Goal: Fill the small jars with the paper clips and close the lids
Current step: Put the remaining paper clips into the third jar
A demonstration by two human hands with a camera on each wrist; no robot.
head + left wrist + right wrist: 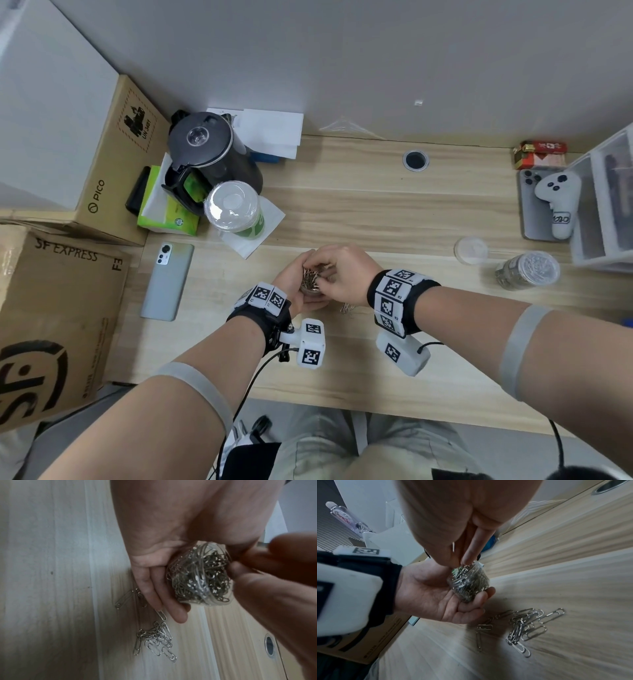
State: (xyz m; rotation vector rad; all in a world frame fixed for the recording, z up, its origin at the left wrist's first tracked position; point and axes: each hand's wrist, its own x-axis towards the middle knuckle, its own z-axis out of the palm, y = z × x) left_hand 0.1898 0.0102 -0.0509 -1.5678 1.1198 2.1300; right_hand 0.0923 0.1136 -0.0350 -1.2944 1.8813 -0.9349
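Small clear jar (pixel 468 584): nearly full of paper clips, lidless, cradled in the curled left hand (pixel 436 595) above the desk (pixel 376 205). Right hand (pixel 346 274): fingertips (pixel 468 559) pinched at the jar's mouth, pressing clips in. Loose paper clips (pixel 522 627): on the desk just beside the jar, yet to go in. Second jar (pixel 527 270): well right of the first, full, seemingly capped. Spare lid (pixel 472 250): beside it, apparently for the held jar.

I'm at an office desk: pale wood tabletop (pixel 376 212) with a cable grommet (pixel 415 160), courier boxes (pixel 51 308) stacked left, kettle (pixel 209 154), phone (pixel 168 281), plastic drawer unit (pixel 606 205) right.
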